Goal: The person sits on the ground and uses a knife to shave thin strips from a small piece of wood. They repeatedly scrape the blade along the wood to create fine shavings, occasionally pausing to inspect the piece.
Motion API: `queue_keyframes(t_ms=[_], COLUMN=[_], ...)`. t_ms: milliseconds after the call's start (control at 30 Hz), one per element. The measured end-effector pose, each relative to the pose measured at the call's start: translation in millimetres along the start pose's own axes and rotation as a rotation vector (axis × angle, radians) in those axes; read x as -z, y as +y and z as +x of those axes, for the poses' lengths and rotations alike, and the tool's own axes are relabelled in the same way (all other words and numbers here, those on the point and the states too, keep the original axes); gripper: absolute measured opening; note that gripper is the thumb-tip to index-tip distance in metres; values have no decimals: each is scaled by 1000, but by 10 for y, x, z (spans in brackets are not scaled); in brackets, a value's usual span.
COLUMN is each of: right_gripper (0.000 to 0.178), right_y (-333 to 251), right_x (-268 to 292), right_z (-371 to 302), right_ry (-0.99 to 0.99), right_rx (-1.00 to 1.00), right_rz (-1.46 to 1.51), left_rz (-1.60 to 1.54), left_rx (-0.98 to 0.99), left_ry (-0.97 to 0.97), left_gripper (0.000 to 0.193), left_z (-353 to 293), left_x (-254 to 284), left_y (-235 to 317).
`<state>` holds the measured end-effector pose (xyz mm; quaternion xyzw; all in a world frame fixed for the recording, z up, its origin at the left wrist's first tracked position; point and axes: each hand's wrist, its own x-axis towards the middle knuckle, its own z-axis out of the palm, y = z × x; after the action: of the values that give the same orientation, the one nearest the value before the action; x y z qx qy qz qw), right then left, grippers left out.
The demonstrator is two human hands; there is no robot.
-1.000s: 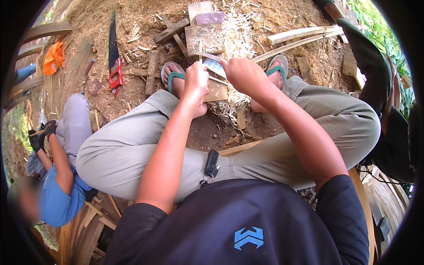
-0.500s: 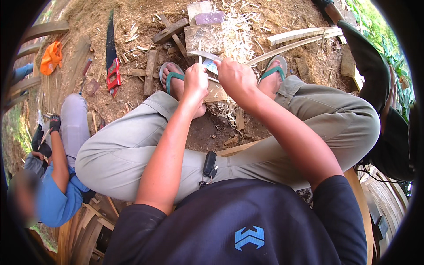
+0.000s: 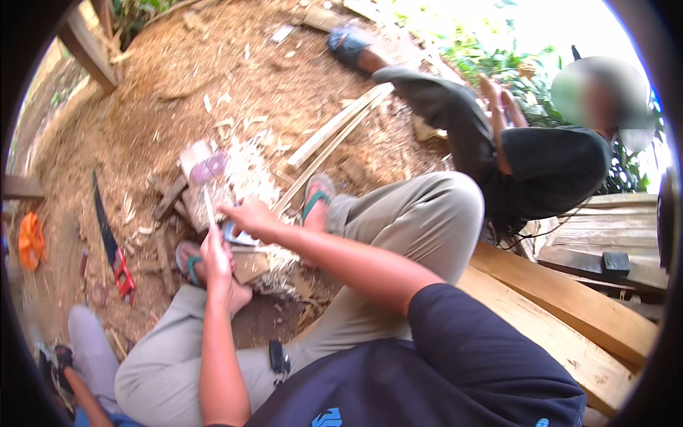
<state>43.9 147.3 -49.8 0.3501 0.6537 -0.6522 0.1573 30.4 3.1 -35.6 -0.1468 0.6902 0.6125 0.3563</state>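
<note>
My left hand [image 3: 217,257] is closed around a thin pale wooden stick [image 3: 208,205], which points up and away from me. Just right of it, my right hand [image 3: 250,218] is closed on a knife, its curved blade plain in the earlier head view but hardly visible now from blur and the fingers. Below the hands lies a blue and white item [image 3: 231,232], partly covered. A wooden block [image 3: 250,267] sits between my sandalled feet. Beyond the stick, a purplish block [image 3: 208,168] rests on wood amid pale shavings [image 3: 249,167].
A red-handled saw [image 3: 122,276] and an orange bag [image 3: 31,240] lie left. Long wooden strips [image 3: 334,135] stretch beyond my right foot. One person [image 3: 562,171] sits at right; another [image 3: 92,349] is at lower left. Thick planks [image 3: 562,306] lie at my right.
The view has swung right, so my hands and the saw appear further left and lower. More of the person at right shows. Both hands stay close together, with the stick still in the left.
</note>
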Motion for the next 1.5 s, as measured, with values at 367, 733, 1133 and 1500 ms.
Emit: queue_keyframes(t_ms=[367,733,1133,1500], right_gripper=[23,21,16,25], right_y=[-192,-132,-104,-81], right_x=[106,11,86,203], right_z=[-157,-178,-145,21], right_ry=[-95,-225,-335,-272], right_rx=[9,-3,148,159], right_rz=[383,471,237,12], left_rz=[20,-103,36,-96], left_rx=[-92,-133,-373,-537], left_ry=[-146,-108,84,216], left_gripper=[38,36,34,12], left_z=[13,62,102,149], left_x=[-101,-28,41,195], left_y=[-63,-94,203,271])
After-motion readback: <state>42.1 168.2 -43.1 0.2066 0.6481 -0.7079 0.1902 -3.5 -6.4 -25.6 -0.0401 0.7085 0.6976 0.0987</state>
